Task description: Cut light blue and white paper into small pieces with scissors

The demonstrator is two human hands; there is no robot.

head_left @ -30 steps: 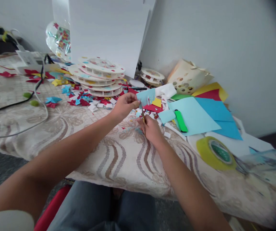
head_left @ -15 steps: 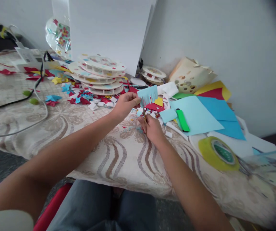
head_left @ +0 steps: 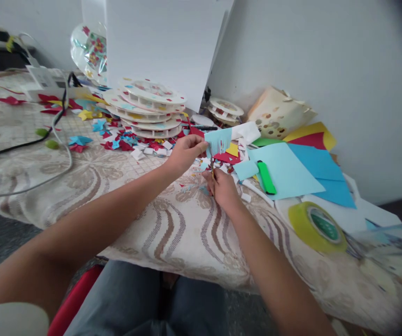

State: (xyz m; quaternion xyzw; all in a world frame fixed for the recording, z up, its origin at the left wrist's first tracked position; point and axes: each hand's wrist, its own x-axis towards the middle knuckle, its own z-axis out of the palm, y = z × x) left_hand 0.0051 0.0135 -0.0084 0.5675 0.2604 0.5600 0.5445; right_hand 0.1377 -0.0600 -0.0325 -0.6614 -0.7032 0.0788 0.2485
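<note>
**Fringe cutting on a very messy tabletop**

The left hand has its fingers pinched shut on the top corner of the fringed blue paper. It holds the paper up in the air, to the left of the green marker and a bit further back. The right hand sits just below the paper, fingers curled tight round a small pair of scissors that point up into the fringe. I can't tell whether the blades are open, they're too small.

My take on doing this bit well:
- Pinch close to the cut line so the strip doesn't flop.
- Keep the snips parallel.
- Stop each one short of the top edge so the fringe stays in one piece.

Room-wise:
- Toward the person from the marker, the tabletop is bare cloth, so there's space for elbows.
- Left of the marker it's paper scraps and a stack of white discs.
- The marker lies on a light blue sheet, and a tape roll sits nearer the front edge.
- A cable loops far off to the left, well clear of both hands.
</note>
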